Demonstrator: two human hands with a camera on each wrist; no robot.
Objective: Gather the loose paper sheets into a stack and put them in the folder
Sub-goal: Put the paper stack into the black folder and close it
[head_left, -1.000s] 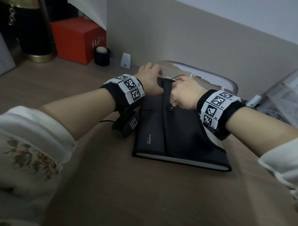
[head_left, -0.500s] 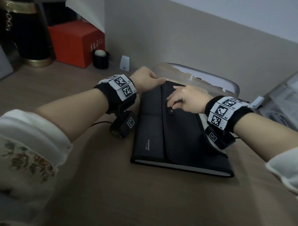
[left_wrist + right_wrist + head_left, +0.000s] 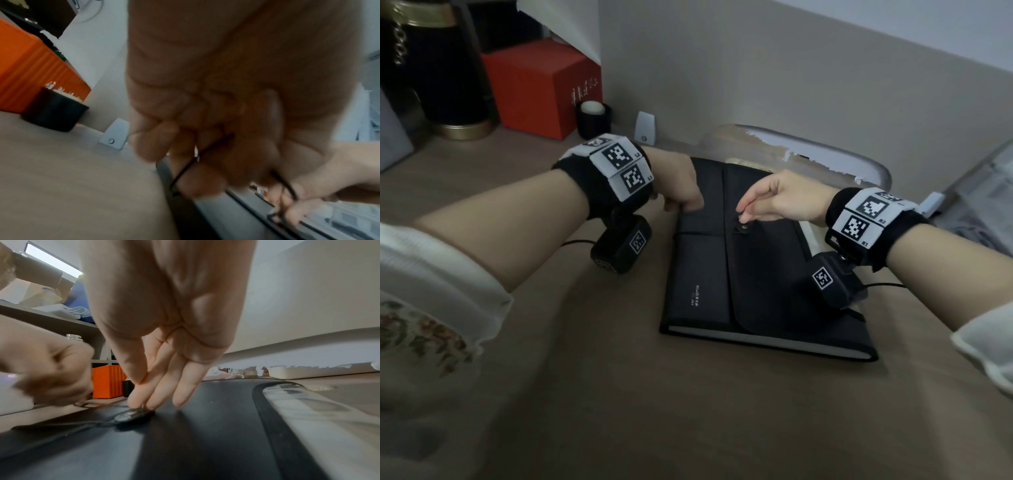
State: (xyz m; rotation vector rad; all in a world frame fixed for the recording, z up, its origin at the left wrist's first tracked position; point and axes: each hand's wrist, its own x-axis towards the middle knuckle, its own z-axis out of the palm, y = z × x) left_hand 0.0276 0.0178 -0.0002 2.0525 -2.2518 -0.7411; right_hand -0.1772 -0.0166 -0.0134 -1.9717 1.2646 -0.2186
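Note:
A black folder point(image 3: 756, 281) lies shut on the brown table, its flap folded over, and a white paper edge point(image 3: 756, 339) shows along its near side. My left hand point(image 3: 681, 192) is at the folder's upper left edge, fingers curled round a thin black cord point(image 3: 185, 168). The cord runs from there across to the round button point(image 3: 742, 229) on the flap. My right hand point(image 3: 767, 202) hovers over the flap with straight fingers, and its fingertips point(image 3: 139, 404) touch the button point(image 3: 131, 416).
A grey tray point(image 3: 825, 154) with torn white lining sits right behind the folder, against the wall. Far left stand a red box point(image 3: 541, 85), a black and gold cylinder point(image 3: 438, 68), a small black jar point(image 3: 592, 116) and a white device point(image 3: 645, 128). Clear plastic clutter point(image 3: 983, 192) lies at the right.
My left hand has pulled back from the flap's top to the folder's left edge with the cord. My right hand has uncurled from a fist and set its fingertips on the button.

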